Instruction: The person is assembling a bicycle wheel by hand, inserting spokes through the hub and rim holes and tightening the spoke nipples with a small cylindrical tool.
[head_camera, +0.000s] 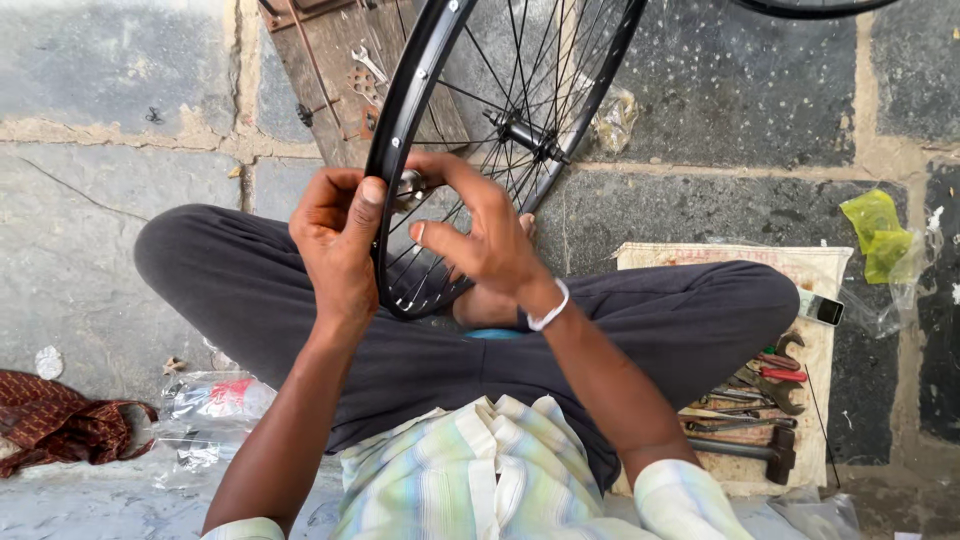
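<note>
Left hand (335, 235) curled over the outer edge of a black metal bicycle wheel rim (400, 120), thumb raised and pressed flat against the rim's side, fingers wrapped round the far side and out of sight. Right hand (480, 235) reaching in through the thin steel spokes (470, 100) from the other side, fingers half spread and bent, index finger and thumb closing on a small silvery part (408, 187) at the inner face of the rim; whether actually pinched, impossible to tell. White band (548, 310) round the right wrist. Rim standing upright between the 2 hands, lowest part resting down in the lap between crossed legs in dark grey trousers (620, 320), black hub (522, 132) up beyond the fingers. Bare toes just visible behind the right hand. Striped pale green, blue and white shirt (480, 470) at the bottom edge. To the right, on a cream cloth sack (800, 270) laid over grey stone paving (90, 230), a row of pliers and spanners (765, 385) with a hammer (750, 450) nearest. Yellow-green plastic bag (875, 230) further right. To the left, clear plastic packets (205, 415) and a crumpled dark red patterned cloth (55, 420). Beyond the wheel, a weathered wooden board (340, 60) with small metal bits lying on it.
</note>
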